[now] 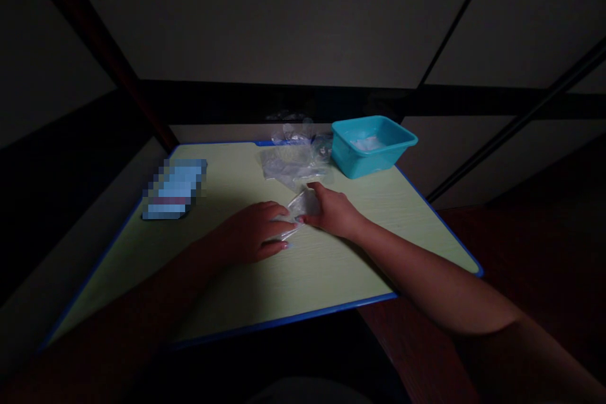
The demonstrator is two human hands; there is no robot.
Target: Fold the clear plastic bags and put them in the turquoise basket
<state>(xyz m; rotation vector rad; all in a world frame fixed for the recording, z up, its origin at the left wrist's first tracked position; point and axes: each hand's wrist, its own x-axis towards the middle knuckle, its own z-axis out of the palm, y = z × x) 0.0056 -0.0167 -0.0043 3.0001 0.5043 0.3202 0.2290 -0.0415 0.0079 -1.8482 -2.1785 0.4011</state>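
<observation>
A folded clear plastic piece (305,203) lies on the table between my two hands. My left hand (260,230) rests over its left end, palm down, with the fingers spread apart. My right hand (330,209) has its thumb and fingers around the right side of the plastic, gripping its edge. Just beyond them, a heap of clear plastic bags (296,164) is spread toward the table's far edge.
A turquoise basket (367,164) with white material inside stands at the far right of the table. A blurred phone-like device (177,189) lies at the left. The pale table (331,271) has a blue rim, with wall panels behind it.
</observation>
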